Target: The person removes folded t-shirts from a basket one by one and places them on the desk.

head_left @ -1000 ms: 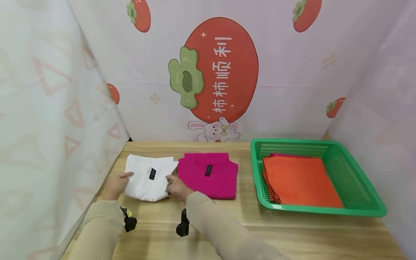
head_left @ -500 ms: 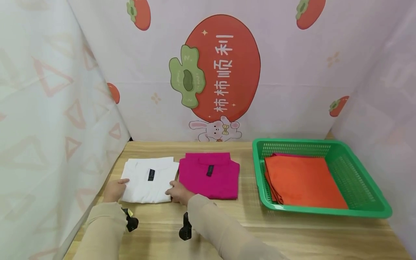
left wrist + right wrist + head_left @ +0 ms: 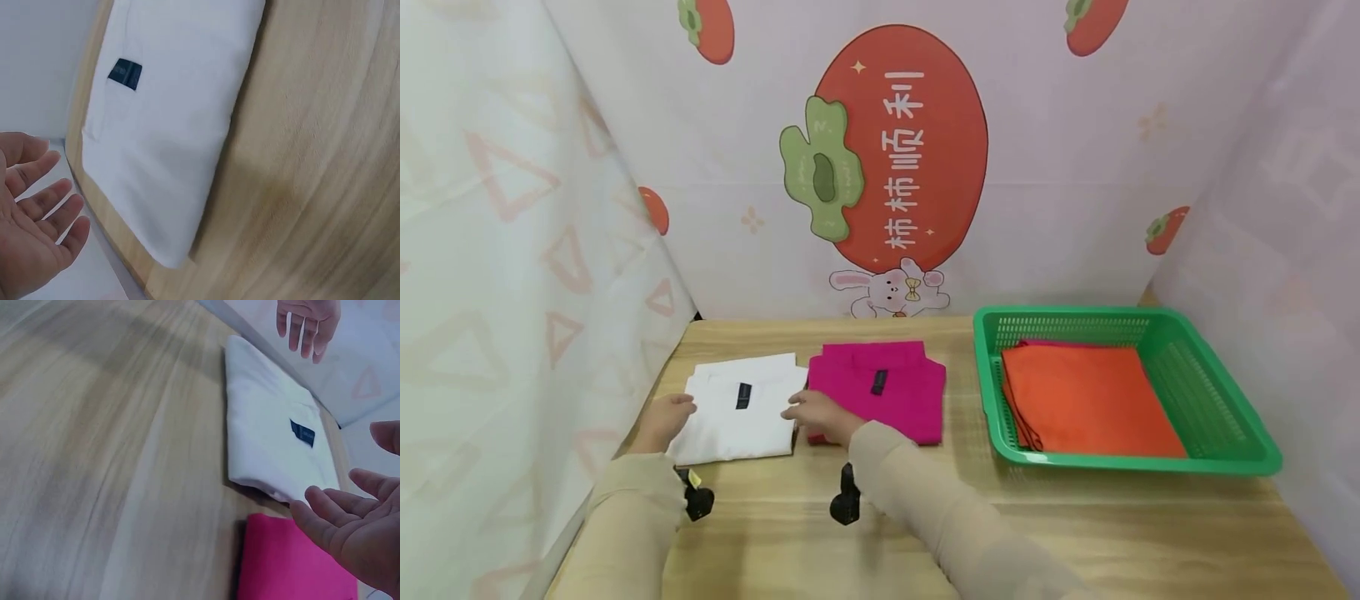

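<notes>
A folded white shirt (image 3: 737, 429) with a dark neck label lies flat at the left of the table. My left hand (image 3: 668, 419) is at its left side; in the left wrist view the left hand (image 3: 40, 215) has loosely bent fingers, holds nothing and is apart from the cloth. Over the gap between the white shirt and a folded magenta shirt (image 3: 917, 408) is my right hand (image 3: 820, 414). In the right wrist view the right hand (image 3: 356, 515) has spread, relaxed fingers and nothing in them, its fingertips overlapping the white shirt's edge.
A green plastic basket (image 3: 1240, 417) stands on the right of the wooden table (image 3: 1075, 533). In it lies folded orange cloth (image 3: 1090, 400) over a magenta piece. Printed white sheets hang behind and at both sides.
Both hands have let go of the white shirt's sides and risen slightly. The shirt lies flatter and straighter than a second ago.
</notes>
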A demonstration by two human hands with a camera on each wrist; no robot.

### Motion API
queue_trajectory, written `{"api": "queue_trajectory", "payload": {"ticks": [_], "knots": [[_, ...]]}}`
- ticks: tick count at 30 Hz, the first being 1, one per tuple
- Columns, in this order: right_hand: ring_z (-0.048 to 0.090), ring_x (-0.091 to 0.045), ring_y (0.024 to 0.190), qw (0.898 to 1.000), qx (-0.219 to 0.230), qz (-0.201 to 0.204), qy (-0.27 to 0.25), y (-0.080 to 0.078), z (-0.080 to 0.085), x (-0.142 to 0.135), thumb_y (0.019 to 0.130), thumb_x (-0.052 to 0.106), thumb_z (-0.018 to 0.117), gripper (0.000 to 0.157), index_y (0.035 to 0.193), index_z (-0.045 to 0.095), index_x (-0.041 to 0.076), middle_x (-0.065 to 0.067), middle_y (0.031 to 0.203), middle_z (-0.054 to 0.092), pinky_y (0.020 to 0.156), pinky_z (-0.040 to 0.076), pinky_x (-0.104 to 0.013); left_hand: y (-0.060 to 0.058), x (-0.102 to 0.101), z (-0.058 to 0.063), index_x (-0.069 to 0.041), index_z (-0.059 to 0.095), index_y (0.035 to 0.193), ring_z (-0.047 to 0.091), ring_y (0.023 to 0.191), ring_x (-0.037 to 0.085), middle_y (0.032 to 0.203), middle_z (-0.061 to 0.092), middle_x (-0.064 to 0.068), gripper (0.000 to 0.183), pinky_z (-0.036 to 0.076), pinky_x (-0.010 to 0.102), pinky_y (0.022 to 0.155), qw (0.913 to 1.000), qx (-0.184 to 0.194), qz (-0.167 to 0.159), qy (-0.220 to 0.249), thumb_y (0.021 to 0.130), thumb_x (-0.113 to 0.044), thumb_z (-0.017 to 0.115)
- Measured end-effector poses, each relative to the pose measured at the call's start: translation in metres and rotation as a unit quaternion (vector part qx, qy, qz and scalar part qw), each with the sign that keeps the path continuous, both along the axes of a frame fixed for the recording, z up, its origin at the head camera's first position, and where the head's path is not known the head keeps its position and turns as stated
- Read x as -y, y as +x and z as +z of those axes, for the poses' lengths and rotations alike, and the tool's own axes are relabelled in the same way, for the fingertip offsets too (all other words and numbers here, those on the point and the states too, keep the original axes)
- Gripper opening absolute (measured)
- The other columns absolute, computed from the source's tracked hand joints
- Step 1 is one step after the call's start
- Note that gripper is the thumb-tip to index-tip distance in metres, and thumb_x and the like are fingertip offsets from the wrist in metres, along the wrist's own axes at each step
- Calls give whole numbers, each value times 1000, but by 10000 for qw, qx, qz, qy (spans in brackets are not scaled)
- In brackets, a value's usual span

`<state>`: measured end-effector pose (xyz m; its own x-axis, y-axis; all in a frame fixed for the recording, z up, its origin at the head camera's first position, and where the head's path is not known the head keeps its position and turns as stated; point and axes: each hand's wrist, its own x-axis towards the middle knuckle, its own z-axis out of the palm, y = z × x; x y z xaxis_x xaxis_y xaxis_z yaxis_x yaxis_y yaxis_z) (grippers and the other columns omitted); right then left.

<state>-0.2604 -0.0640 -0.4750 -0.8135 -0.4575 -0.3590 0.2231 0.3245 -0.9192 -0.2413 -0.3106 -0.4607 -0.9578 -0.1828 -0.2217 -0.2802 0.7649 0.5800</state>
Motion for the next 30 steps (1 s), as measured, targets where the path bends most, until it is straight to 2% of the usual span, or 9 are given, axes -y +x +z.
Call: {"api": "queue_trajectory", "payload": {"ticks": [7, 11, 15, 21, 26, 30], "knots": [[44, -33, 107, 9982, -156, -293, -509, -14, 23, -41, 86, 16, 52, 39, 121, 44, -2, -13, 112, 51, 82, 40, -42, -19, -40, 22, 9, 38, 123, 30, 114, 42, 127, 32, 29, 42, 28, 50, 90, 9974, -238, 38, 678, 89, -17, 38], [42, -33, 109, 9972, -159, -409, -604, -18, 32, -67, 87, 17, 52, 38, 121, 44, 1, -12, 113, 50, 85, 38, -42, -24, -62, 33, 6, 38, 125, 28, 116, 41, 130, 30, 27, 42, 27, 50, 91, 9952, -326, -131, 914, 90, -17, 38], [41, -32, 111, 9961, -164, -563, -661, -19, 41, -95, 87, 16, 51, 39, 122, 43, 0, -14, 118, 47, 87, 37, -42, -27, -86, 39, 4, 39, 126, 31, 115, 40, 129, 33, 26, 42, 30, 48, 90, 9909, -410, -239, 1258, 90, -18, 39], [40, -32, 112, 9934, -310, -772, -792, -19, 52, -140, 89, 14, 47, 40, 124, 38, -2, -19, 123, 41, 88, 36, -41, -34, -123, 43, 2, 42, 124, 35, 115, 36, 125, 40, 23, 39, 29, 47, 91, 9789, -587, -590, 1865, 90, -17, 42], [34, -34, 115, 9914, -364, -787, -979, -16, 59, -178, 90, 14, 43, 43, 128, 32, -3, -22, 128, 33, 92, 30, -45, -35, -158, 50, -1, 44, 124, 36, 115, 33, 124, 42, 20, 38, 28, 46, 92, 9663, -536, -923, 2345, 89, -17, 44], [32, -34, 117, 9896, -393, -926, -1024, -13, 64, -207, 91, 16, 43, 45, 130, 30, -4, -21, 131, 30, 93, 29, -45, -35, -187, 57, -1, 46, 122, 38, 114, 31, 123, 44, 18, 36, 30, 43, 92, 9585, -537, -1176, 2541, 89, -16, 46]]}}
